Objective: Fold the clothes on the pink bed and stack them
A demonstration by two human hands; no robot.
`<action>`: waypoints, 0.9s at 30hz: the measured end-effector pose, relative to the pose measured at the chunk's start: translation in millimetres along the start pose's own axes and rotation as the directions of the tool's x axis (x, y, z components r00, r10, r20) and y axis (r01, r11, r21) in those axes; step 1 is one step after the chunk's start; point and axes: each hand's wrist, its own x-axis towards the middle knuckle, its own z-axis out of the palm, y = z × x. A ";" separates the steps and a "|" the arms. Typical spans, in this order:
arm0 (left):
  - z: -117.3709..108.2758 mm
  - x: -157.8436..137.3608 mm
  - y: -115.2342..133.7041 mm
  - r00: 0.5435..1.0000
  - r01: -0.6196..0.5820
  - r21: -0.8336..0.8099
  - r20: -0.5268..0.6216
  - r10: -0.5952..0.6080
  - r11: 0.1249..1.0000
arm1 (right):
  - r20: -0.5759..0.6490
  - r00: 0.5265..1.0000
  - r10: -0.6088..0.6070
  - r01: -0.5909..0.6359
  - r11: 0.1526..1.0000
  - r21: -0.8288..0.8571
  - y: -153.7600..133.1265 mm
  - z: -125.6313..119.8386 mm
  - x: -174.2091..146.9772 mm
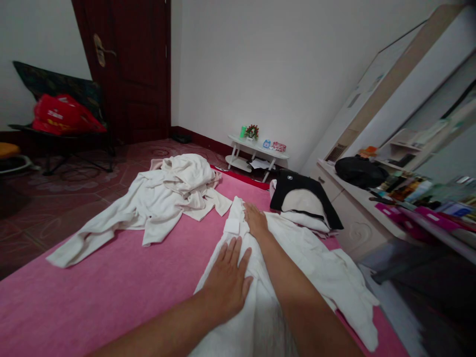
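Note:
A white long-sleeved garment (308,253) lies spread on the pink bed cover (148,292), one sleeve stretched out to the right. My left hand (229,275) rests flat on its left part, fingers spread, just below a small white patch or tag (232,226). Farther up, my right hand (256,221) lies on the garment by its gathered far edge, its fingers stretched out over the cloth. Neither hand holds anything that I can see. The garment's near end is partly hidden by my forearms.
A loose pile of white clothes (159,198) lies to the left. At the right stands a folded stack topped by a black garment (323,196). Beyond the bed is a low white table (256,147); a cluttered dresser (353,213) borders the right side. A red bag (63,116) sits on a chair.

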 end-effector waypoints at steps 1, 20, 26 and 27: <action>-0.5 -0.3 0.2 1.000 -0.003 0.003 0.000 0.003 1.000 | 0.057 0.998 0.033 -0.034 0.999 0.008 2.0 2.0 1.1; -2.3 -7.2 0.5 0.997 -0.027 -0.098 -0.072 0.020 0.995 | -0.313 0.948 0.056 0.123 0.843 0.524 -25.2 -10.2 -91.9; -14.9 3.8 -19.4 0.977 0.019 -0.369 -0.189 -0.095 0.929 | -0.333 0.941 0.068 0.141 0.812 0.566 -22.1 -4.0 -99.0; -16.4 8.0 -27.9 0.961 0.043 -0.411 -0.234 -0.150 0.911 | -0.337 0.939 0.067 0.144 0.814 0.563 -22.0 -4.9 -99.0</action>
